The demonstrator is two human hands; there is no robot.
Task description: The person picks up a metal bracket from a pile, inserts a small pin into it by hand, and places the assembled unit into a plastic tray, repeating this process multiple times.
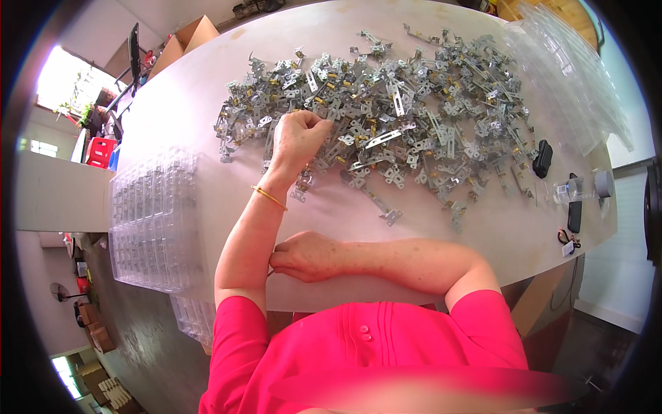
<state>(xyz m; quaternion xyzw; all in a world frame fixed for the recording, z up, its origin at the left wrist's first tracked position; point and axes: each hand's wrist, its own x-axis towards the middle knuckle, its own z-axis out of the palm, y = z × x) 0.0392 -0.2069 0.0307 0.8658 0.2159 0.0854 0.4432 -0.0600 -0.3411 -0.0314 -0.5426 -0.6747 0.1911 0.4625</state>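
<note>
My left hand [300, 141], a yellow bangle [269, 198] at its wrist, reaches to the near left side of a wide pile of small metal latch-like parts [427, 103]. Its fingers are bent together against the pile, and what they grip is hidden. Across my front lies my right forearm. My right hand [305, 257] is closed beside my left forearm, low over the near table edge. A thin dark bit sticks out below its fingers; the rest of that piece is covered. Silver brackets, slotted strips and brass-coloured bits make up the pile.
Stacked clear plastic trays [155, 217] with metal parts in their pockets stand at the left. More clear plastic trays [562, 76] lie at the far right. A black case [543, 159], a clear bottle [569, 191] and a black phone-like object [574, 215] sit by the right edge.
</note>
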